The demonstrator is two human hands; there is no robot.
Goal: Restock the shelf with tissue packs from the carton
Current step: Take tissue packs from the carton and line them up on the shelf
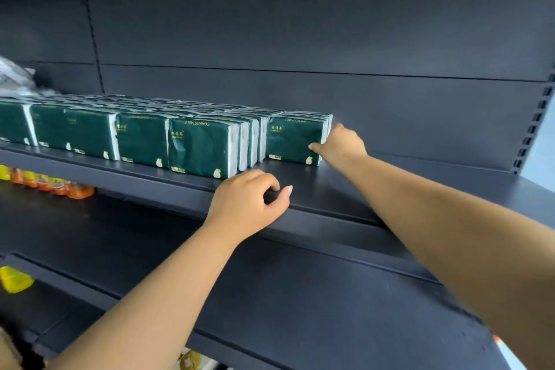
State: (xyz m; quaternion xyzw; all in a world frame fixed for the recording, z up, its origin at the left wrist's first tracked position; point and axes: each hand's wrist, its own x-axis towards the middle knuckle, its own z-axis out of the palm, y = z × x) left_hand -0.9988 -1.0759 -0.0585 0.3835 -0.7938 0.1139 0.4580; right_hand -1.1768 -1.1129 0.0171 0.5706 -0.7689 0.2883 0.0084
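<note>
A dark metal shelf [330, 186] runs across the view, seen from just below and in front. The right hand [341, 144] holds the right end of a small stack of green tissue packs [292, 137] standing at the far right of a long row of tissue packs [126, 135]; the thumb lies across the stack's front face and the fingers go round its side, out of sight. A narrow gap separates this stack from the row to its left. To the right of the gripping hand the shelf surface is bare as far as the slotted upright [531, 129] at the frame's right edge, and bare shelf also lies in front of the stack, out to the front lip.

The left hand [249, 200] is nearer the viewer and lower than the gripping hand, over the front lip, with fingers curled and nothing in them. Whether it touches the lip cannot be told.

The row is cut off at the left frame edge. Behind its left end sits a blurred crinkled plastic wrapping [15, 75]. On the level below, far left, stand orange packets [54, 185], partly hidden by the shelf edge. A yellow item [15, 279] lower down is too blurred to identify. The carton is not visible.
</note>
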